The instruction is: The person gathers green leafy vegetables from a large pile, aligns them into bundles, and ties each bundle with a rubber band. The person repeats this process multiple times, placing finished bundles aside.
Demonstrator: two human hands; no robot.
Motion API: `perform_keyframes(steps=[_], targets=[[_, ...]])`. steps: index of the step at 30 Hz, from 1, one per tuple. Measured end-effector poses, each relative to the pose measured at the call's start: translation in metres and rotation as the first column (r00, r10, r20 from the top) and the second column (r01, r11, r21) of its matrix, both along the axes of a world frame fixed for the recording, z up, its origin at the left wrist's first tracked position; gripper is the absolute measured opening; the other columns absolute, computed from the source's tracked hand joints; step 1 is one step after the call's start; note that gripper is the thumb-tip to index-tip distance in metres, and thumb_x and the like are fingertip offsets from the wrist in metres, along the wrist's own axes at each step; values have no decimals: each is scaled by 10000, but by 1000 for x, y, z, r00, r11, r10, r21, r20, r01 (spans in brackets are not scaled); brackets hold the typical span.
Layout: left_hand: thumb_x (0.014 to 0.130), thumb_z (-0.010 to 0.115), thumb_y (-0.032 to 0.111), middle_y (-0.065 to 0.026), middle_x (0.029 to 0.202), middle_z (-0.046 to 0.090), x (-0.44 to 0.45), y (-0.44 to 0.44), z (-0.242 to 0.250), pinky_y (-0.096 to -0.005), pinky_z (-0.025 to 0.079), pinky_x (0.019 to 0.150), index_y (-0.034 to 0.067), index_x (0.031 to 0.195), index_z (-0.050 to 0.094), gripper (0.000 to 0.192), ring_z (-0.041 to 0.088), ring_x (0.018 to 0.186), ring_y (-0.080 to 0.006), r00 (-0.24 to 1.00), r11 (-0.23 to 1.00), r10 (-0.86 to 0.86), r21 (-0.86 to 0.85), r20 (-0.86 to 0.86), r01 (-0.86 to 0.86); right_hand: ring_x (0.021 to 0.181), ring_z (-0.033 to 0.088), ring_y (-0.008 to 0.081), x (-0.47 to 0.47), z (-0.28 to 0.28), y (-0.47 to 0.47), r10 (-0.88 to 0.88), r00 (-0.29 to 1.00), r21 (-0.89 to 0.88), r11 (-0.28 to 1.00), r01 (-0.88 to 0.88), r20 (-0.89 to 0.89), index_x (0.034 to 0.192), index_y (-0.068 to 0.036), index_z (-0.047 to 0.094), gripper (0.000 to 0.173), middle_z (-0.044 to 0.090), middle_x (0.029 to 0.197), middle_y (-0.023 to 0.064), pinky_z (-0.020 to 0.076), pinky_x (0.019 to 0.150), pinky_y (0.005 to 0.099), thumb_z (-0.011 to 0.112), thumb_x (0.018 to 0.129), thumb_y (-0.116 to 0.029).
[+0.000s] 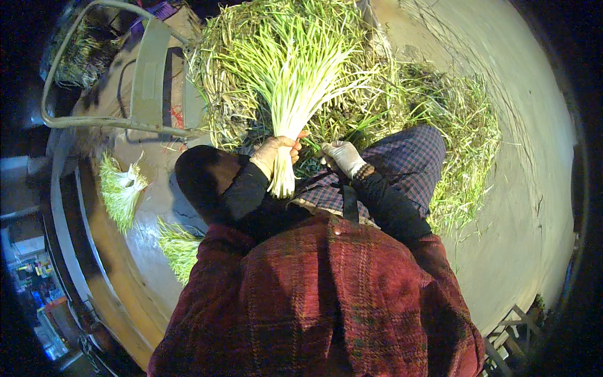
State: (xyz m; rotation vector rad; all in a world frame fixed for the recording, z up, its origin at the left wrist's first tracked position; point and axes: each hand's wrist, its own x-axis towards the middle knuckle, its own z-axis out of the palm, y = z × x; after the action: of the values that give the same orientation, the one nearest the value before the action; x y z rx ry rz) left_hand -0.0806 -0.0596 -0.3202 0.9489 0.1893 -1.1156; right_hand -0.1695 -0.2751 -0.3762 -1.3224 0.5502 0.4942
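My bare left hand (277, 154) is wrapped around the lower stalks of a thick bundle of garlic chives (294, 101). Its pale cut ends stick out below my fist, and the green leaves fan out away from me. Just to the right, my right hand (343, 156) wears a white glove, with its fingers curled beside a few green leaves (313, 145). Whether those fingers pinch the leaves is hard to make out. Beyond both hands spreads a large heap of loose leaves and dry straw-coloured stalks (226, 94).
On the floor to my left lie a bundle of chives (120, 193) and another (179, 249), partly hidden by my sleeve. A metal-framed chair (150, 75) stands at the far left. More leaf litter (457, 155) runs along my right knee, beside bare floor (523, 198).
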Motion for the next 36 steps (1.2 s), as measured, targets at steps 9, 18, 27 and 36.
perform_keyframes(steps=[9, 18, 27, 36], targets=[[844, 641, 229, 12, 681, 516, 3, 1, -14, -265, 410, 615, -45, 1320, 479, 573, 458, 596, -96, 998, 969, -15, -248, -58, 1, 577, 544, 94, 30, 36, 14, -244, 967, 323, 923, 210, 70, 900, -58, 697, 412, 656, 749, 19, 418, 522, 226, 553, 946, -441], [832, 676, 197, -38, 654, 561, -3, -2, -10, -315, 420, 565, 27, 990, 590, 248, 495, 568, -151, 991, 995, 103, 3, 88, -104, 583, 524, 100, 62, 31, 55, -307, 926, 264, 933, 246, 220, 784, -79, 635, 340, 597, 696, 4, 417, 561, 244, 702, 852, -405], [833, 665, 221, -125, 830, 687, -12, -6, -5, -321, 565, 618, 1, 1023, 635, 293, 648, 630, -188, 972, 960, 175, 190, 160, -204, 592, 647, 190, 53, 9, 57, -246, 917, -36, 962, 271, 314, 863, 19, 657, 257, 675, 760, 150, 507, 563, 285, 517, 889, -195], [861, 606, 226, -201, 961, 689, -14, -7, -6, -299, 558, 646, -64, 1155, 584, 413, 656, 670, -188, 977, 979, 162, 98, 138, -176, 617, 630, 174, 37, 3, 58, -541, 840, 361, 776, 518, -42, 911, -7, 640, 201, 663, 785, 75, 504, 563, 275, 616, 873, -203]])
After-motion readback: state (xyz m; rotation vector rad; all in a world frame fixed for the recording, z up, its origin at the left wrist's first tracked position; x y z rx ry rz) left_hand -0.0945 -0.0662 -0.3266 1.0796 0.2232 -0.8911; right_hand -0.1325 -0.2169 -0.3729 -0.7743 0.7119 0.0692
